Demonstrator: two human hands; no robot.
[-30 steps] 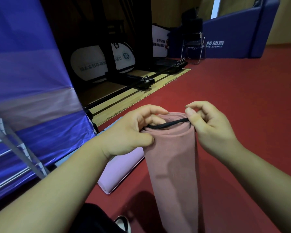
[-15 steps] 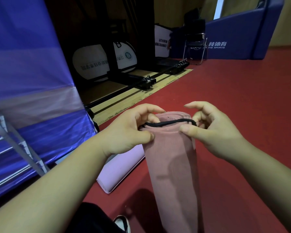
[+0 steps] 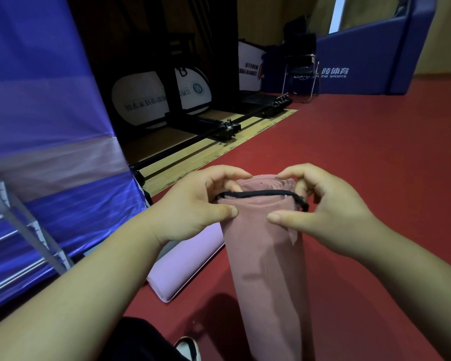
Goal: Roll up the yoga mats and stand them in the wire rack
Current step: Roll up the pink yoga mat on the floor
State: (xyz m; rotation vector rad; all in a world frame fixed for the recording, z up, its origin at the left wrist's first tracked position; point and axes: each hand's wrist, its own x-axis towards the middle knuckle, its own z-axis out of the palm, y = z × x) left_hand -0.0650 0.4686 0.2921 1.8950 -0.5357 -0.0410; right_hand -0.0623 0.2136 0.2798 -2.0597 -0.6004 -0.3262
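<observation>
My left hand and right hand fingers pinched the black band round the rolled pink yoga mat. Looked soft, light; I'd grab mid-roll.

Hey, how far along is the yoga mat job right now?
Done: the pink mat is rolled and held upright. In hand: the left hand and right hand pull a black band over its top end. Left: the band is only at the rim, the lilac mat lies on the red floor beside it, and neither mat stands in a rack.
</observation>
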